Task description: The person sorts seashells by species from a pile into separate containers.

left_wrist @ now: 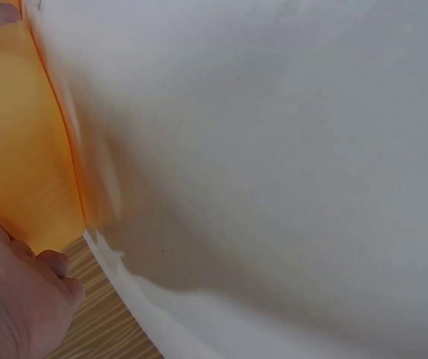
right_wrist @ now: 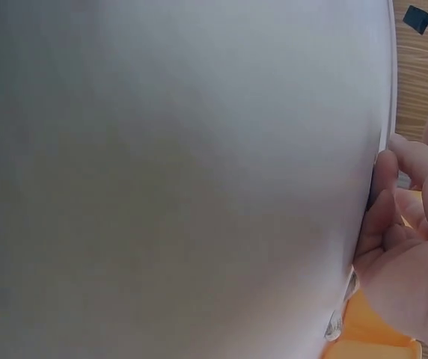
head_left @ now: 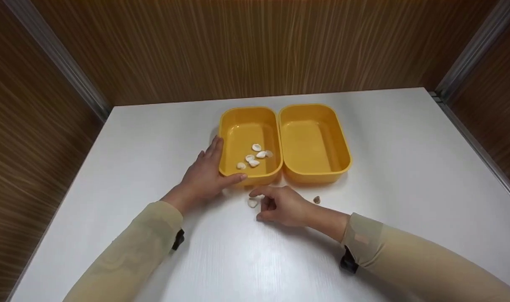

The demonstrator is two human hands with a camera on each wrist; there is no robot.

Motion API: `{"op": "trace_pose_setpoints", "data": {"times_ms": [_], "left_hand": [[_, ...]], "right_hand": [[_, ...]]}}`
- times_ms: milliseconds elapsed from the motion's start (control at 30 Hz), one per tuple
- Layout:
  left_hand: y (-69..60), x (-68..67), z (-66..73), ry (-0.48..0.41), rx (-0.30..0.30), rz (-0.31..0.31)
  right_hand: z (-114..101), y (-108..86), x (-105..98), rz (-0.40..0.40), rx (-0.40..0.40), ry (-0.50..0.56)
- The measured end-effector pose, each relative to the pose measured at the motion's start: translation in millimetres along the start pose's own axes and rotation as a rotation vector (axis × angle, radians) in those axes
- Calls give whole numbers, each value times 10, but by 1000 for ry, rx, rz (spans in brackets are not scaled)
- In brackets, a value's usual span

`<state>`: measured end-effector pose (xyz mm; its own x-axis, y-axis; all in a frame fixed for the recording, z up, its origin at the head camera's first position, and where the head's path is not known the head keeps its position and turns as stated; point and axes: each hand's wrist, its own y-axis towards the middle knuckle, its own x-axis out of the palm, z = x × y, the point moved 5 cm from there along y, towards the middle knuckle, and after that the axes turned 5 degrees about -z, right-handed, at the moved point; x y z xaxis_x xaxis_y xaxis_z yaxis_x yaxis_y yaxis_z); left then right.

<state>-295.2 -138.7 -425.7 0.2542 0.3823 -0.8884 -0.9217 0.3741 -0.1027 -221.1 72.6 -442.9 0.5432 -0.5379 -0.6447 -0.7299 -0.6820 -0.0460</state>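
Note:
My left hand (head_left: 202,174) rests against the left yellow bin (head_left: 222,126), fingers fairly straight along its side and thumb across the front rim. Several white shells (head_left: 256,147) lie inside that bin, toward its front. In front of the bins, my right hand (head_left: 286,206) is low over the table, index finger extended and the other fingers bent. A white shell (head_left: 252,203) sits just beside its fingertips, apparently not held. To the right of this hand lies a small brown shell (head_left: 317,200). The left wrist view shows fingers touching the bin's orange-looking wall (left_wrist: 27,134).
A second yellow bin (head_left: 311,144), with nothing visible inside, stands against the first one's right side. Both are on a white table (head_left: 175,130). Wood-grain panels (head_left: 255,50) close off the back and sides, with metal strips (head_left: 66,63) at the corners.

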Motion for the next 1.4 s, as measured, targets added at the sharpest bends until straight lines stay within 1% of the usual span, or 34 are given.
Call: {"op": "trace_pose_setpoints", "data": {"times_ms": [133, 367, 700, 1100, 1400], "left_hand": [[-5, 0, -1, 1, 0, 3], [-17, 5, -2, -22, 8, 11], [-21, 2, 1, -8, 3, 7], [1, 10, -12, 2, 6, 4], [-19, -6, 7, -9, 15, 11]], "right_hand": [[0, 4, 11, -2, -1, -33], [-4, 18, 21, -7, -9, -86], [-2, 27, 37, -16, 2, -136], [-1, 15, 32, -10, 7, -110], [-6, 12, 17, -14, -34, -94]]}}
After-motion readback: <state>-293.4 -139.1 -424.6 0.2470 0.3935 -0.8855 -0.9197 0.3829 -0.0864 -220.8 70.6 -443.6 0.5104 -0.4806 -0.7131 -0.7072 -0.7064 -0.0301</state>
